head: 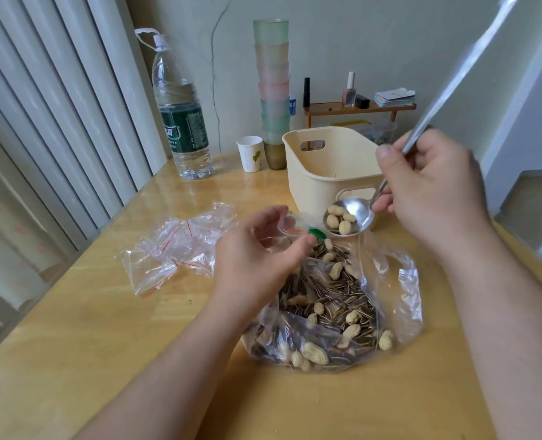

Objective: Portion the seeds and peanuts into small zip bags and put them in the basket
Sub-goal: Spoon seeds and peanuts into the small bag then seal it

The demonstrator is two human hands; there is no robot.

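Well, taking the basket [323, 173] as the landmark on the table [104, 328]: far to its left, by the blinds, stands a large water bottle [180, 122], and nearer it a paper cup [251, 153] and a tall stack of tumblers [273, 90]. Left of the basket and closer to the person lies a heap of empty zip bags [174, 246] with red seal strips. Directly in front of the basket sits the big clear bag [336, 309], open and spread on the table, full of striped seeds [336, 293] with peanuts [314, 354] mixed through.

The left hand [257, 252] hovers over the near-left edge of that big bag, just in front of the basket; its fingers are curled and the thumb and forefinger pinch the mouth of a small bag [295, 225], holding it open. Just beside it, touching distance from the basket's front wall, hangs a spoon [349, 219] carrying several peanuts. The right hand [434, 192], to the basket's right, has its fingers clamped round the spoon's handle, which runs up and away to the upper right. Behind the basket stands a little shelf [358, 108] with small bottles and cards.
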